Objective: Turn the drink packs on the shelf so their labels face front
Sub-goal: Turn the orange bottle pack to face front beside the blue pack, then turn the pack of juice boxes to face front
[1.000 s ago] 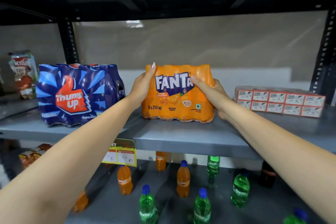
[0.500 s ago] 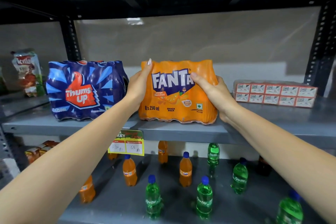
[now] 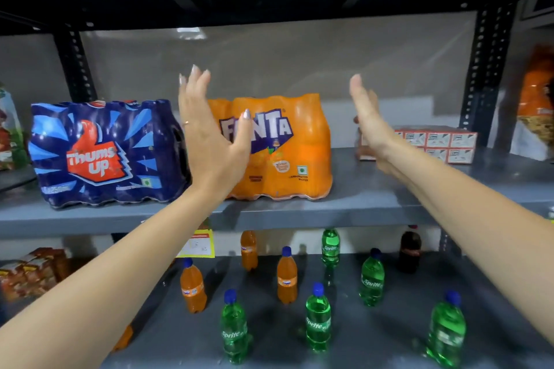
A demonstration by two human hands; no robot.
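Ok so both hands are hanging in front of the shelf (image 3: 344, 207) and gripping nothing. My left hand (image 3: 214, 141) is spread flat, palm turned right, covering part of the Fanta pack (image 3: 287, 147), and I can't tell if it's touching the wrap. My right hand (image 3: 367, 117) is flat and open too, off to the pack's right and clear of it. The Fanta label is facing front, and the Thums Up pack (image 3: 102, 153) just beside it is showing its logo as well. I'm guessing those two are done. The carton pack (image 3: 440, 144) further right is already showing print.
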